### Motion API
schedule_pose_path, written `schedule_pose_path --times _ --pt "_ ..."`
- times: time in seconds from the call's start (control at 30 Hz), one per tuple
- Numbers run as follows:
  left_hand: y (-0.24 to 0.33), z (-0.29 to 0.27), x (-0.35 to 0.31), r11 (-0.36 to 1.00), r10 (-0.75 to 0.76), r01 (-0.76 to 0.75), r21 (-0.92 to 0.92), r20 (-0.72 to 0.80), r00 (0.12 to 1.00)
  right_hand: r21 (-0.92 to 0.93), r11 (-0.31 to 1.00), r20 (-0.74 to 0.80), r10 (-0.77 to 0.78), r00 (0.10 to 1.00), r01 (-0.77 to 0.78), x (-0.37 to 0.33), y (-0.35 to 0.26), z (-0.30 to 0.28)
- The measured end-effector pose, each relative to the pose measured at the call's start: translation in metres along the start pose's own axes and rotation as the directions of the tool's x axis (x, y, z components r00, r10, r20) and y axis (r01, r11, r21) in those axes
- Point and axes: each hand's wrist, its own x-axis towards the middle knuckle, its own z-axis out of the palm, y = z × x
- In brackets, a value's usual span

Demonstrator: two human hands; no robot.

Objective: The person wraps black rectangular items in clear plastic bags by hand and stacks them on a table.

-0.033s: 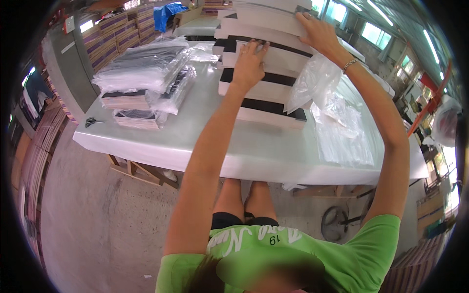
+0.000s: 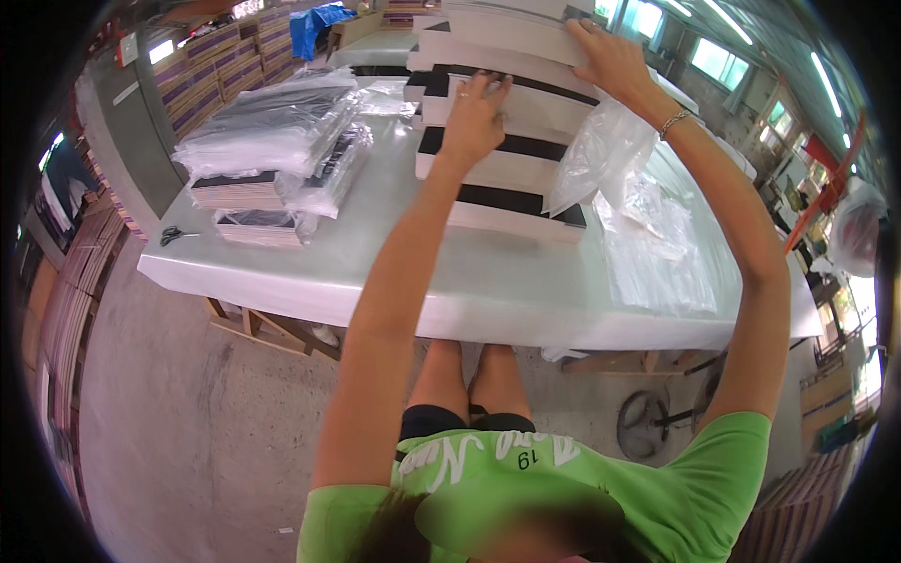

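Note:
A tall stepped stack of flat boards (image 2: 526,164) rises from the table, its bundles with pale edges and black faces set at offsets. My left hand (image 2: 477,117) rests on its front at mid height, fingers spread and slightly bent against a black-faced bundle. Higher up, my right hand (image 2: 612,64) touches the right end of the stack, thumb apart from the outstretched fingers. Its fingertips lie by a dark corner; I see nothing held in it. Below that hand, a clear plastic bag (image 2: 601,155) hangs against the stack's right side.
Plastic-wrapped bundles (image 2: 272,127) are piled at the left of the covered table (image 2: 375,272). Scissors (image 2: 176,235) lie near its left corner. Flat clear bags (image 2: 657,253) lie on the right. A grey pillar (image 2: 136,141) and stacked cartons (image 2: 221,70) stand behind at left.
The whole view has shifted very slightly. My left hand's fingers have moved a little on the stack; my right hand keeps its place.

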Motion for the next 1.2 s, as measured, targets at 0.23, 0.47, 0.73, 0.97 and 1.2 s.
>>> schedule_pose_path --times 0.23,0.47,0.73,0.97,1.2 --pt "-0.036 -0.031 -0.008 0.227 -0.622 0.435 -0.871 0.214 0.753 -0.034 0.994 0.139 0.111 0.984 -0.107 -0.027 -0.017 -0.056" --pt "-0.039 -0.082 0.069 -0.441 -0.313 0.616 -0.652 0.755 0.576 0.208 0.972 -0.032 0.115 0.993 -0.106 -0.050 0.001 -0.072" --pt "-0.066 -0.067 0.129 -0.148 -0.150 0.848 -0.510 0.859 0.490 0.410 0.293 0.648 0.573 0.502 -0.864 -0.093 0.132 -0.017" --pt "-0.061 -0.067 0.128 -0.237 -0.237 0.854 -0.464 0.880 0.413 0.475 -0.026 0.812 0.400 0.426 -0.880 -0.073 0.134 0.042" --pt "0.018 -0.098 0.096 -0.175 -0.292 0.851 -0.496 0.851 0.436 0.508 0.001 0.790 0.397 0.467 -0.861 -0.069 0.102 0.000"
